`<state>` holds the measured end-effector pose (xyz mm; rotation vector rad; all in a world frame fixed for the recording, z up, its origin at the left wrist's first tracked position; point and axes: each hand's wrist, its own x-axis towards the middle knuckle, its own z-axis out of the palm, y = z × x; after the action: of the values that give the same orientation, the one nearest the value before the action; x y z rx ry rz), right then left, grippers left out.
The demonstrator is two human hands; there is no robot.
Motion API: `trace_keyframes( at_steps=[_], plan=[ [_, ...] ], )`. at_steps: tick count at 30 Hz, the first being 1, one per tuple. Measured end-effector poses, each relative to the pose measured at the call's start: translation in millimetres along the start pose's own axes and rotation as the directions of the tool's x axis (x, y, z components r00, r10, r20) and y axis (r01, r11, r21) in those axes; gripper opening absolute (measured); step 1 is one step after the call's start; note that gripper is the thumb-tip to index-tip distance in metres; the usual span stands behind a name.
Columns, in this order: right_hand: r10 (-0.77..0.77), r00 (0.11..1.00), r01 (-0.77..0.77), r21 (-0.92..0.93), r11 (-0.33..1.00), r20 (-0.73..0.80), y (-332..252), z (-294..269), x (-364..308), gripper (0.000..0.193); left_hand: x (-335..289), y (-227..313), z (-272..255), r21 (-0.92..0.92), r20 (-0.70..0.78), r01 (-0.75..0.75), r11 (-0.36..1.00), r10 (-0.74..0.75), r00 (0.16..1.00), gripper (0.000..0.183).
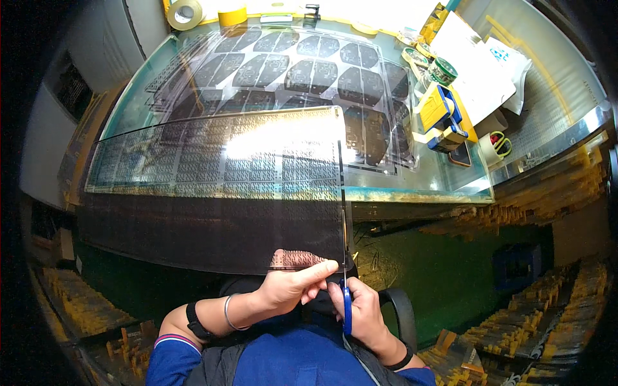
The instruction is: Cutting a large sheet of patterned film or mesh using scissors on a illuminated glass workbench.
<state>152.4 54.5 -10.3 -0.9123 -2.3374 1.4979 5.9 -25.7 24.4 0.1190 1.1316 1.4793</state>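
A large, dark, see-through film sheet (212, 225) printed with rows of small patterns reaches from my lap up over the near edge of the glass table. My left hand (290, 288) pinches its near right corner, thumb on top; part of the fingers shows pink through the film. Blue-handled scissors (347, 310) are gripped in my right hand (365, 312), just right of that corner. Their blades point away from me along the sheet's right edge. How far the blades are parted is too fine to make out.
On the glass table (444, 188) lie more films (312, 76) with dark shapes. A blue and yellow tape dispenser (443, 116), green tape roll (443, 71) and phone (459, 154) sit at the right. A cup (494, 149) holds green-handled scissors. Tape rolls (185, 14) line the back.
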Motion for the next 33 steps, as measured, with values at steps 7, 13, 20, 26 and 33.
trace_keyframes(
  at_steps=[7, 13, 20, 26, 33],
  plan=[
    [0.192, 0.981, -0.191, 0.168, 0.967, 0.011, -20, -2, 0, 0.031, 0, -2, -4, -0.013, 0.062, 0.039, 0.999, -0.038, 0.997, 0.014],
    [0.084, 0.996, -0.080, 0.091, 0.993, -0.035, -14, -4, 3, 0.026, -6, -6, 2, 0.005, 0.079, 0.060, 0.998, -0.060, 0.995, 0.014],
    [0.064, 0.998, -0.060, 0.120, 0.991, -0.030, -11, -5, 7, 0.020, -7, -7, 3, 0.012, 0.102, 0.066, 0.998, -0.067, 0.993, 0.014],
    [0.095, 0.995, -0.091, 0.131, 0.987, -0.023, -11, -4, 6, 0.019, -7, -9, 3, 0.018, 0.105, 0.067, 0.998, -0.069, 0.992, 0.015],
    [0.084, 0.996, -0.078, 0.158, 0.984, -0.032, -10, -2, 6, 0.017, -7, -6, 5, -0.018, 0.151, 0.094, 0.995, -0.090, 0.984, 0.017]
  ],
)
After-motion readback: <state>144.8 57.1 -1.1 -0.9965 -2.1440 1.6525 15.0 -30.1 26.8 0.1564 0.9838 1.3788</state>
